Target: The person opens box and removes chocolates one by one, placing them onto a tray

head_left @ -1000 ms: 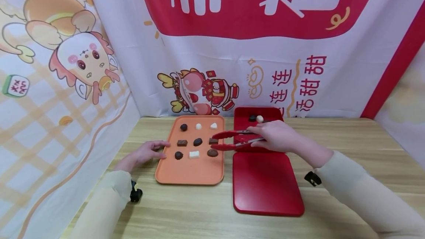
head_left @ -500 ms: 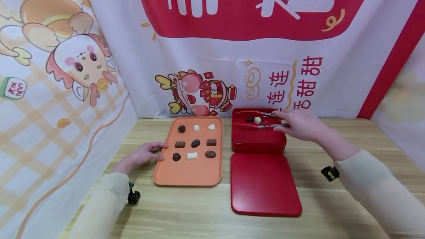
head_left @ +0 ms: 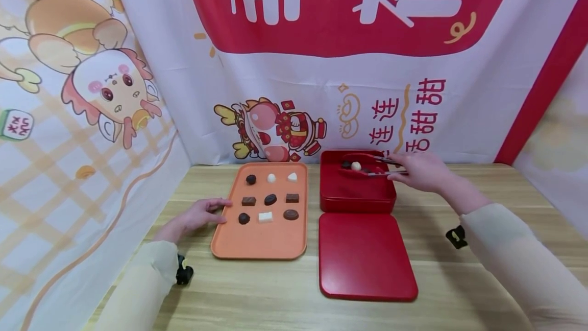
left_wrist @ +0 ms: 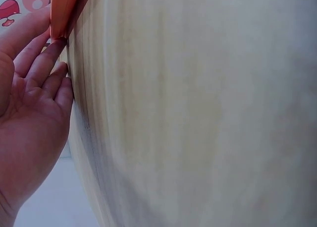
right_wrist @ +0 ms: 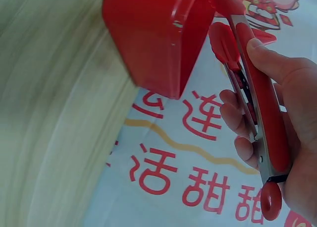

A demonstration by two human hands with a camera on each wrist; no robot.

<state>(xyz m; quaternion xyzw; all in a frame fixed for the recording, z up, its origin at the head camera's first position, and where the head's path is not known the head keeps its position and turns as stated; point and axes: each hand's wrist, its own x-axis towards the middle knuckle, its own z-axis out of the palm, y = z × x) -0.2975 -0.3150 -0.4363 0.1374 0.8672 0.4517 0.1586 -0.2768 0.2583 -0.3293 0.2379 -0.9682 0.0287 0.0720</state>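
Note:
My right hand (head_left: 424,171) holds a pair of red-tipped metal tongs (right_wrist: 265,98), thumb on one arm and fingers curled round the other. The tong heads reach into the red box (head_left: 358,198), spread on either side of a white round chocolate (head_left: 356,166). Dark chocolates lie beside it, partly hidden by the tongs. With fairly straight fingers, my left hand (head_left: 197,217) touches the left rim of an orange tray (head_left: 259,244). Rows of chocolates sit on that tray, among them a white rectangular one (head_left: 265,217) and a dark oval one (head_left: 291,214).
A red lid (head_left: 367,257) lies flat on the wooden table (head_left: 257,295), just in front of the box. Printed cloth (head_left: 271,75) hangs behind the table and along its left side. The tray stands left of the box, with a narrow gap between.
My right hand has carried the tongs right and back, from above the tray's right edge into the box. The tong heads have drawn somewhat closer together. My left hand stays at the tray rim.

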